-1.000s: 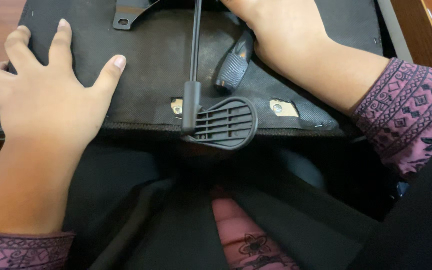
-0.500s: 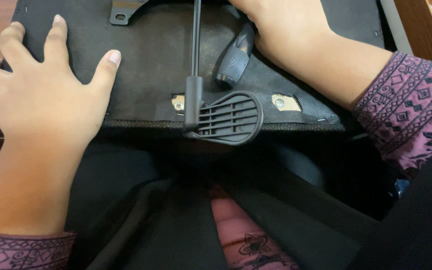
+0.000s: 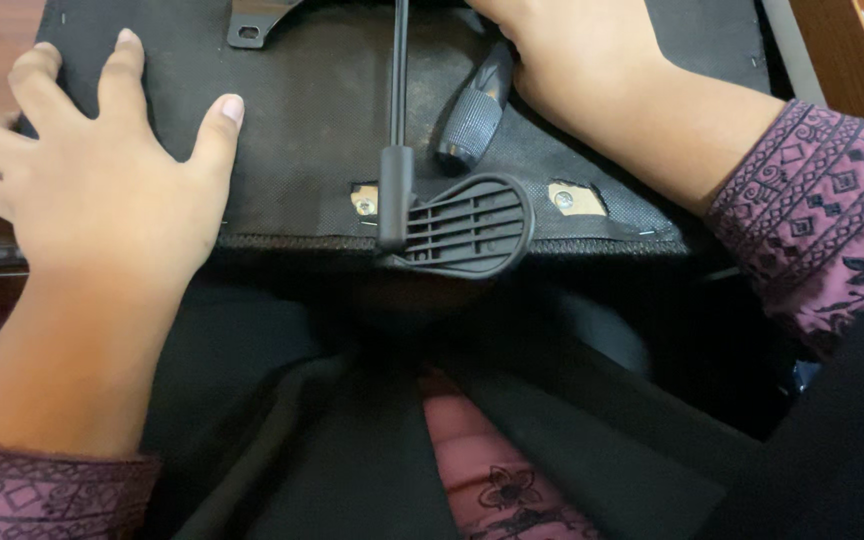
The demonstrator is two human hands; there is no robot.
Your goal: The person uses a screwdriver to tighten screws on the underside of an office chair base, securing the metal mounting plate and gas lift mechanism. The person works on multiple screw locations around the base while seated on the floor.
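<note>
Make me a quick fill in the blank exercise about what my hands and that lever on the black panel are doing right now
1. The left hand lies flat with fingers spread on the ____ fabric panel.
2. The right hand holds a tool with a knurled black ____.
3. The lever's ribbed plastic paddle sits at the panel's ____ edge, closest to the person.
4. The sleeve on the right arm is ____ with a dark pattern.

Missing words: black; handle; near; purple

Packages, labels, signs, screens: none visible near either hand or anywhere else in the head view.
</note>
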